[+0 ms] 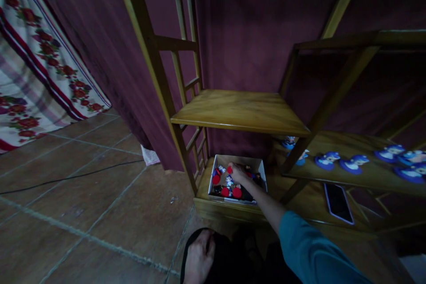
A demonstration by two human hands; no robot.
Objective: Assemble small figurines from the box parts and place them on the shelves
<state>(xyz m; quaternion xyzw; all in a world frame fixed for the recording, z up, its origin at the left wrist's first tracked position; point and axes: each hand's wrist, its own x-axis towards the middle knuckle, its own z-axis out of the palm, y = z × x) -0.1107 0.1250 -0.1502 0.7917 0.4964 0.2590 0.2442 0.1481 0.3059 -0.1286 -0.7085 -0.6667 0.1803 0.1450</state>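
Observation:
A white cardboard box (213, 186) on the bottom wooden shelf holds several small figurines with round red bases. My right hand (237, 173) reaches into it, fingers closed on a figurine whose red base (229, 170) shows at the fingertips; the rest of that piece is hidden. Just below the hand lies a white and blue figurine (229, 180). Two red bases, one of them a red disc (236, 192), face up near the box's front side. My left hand (200, 254) rests on my dark-clothed knee, fingers loosely curled with nothing seen in them.
Above the box is a wooden shelf board (239, 108). To the right, figurines on blue bases (354, 164) stand on another shelf, above a phone (338, 203). A wooden upright (163, 84) rises on the left. A black cable (71, 177) crosses the tiled floor.

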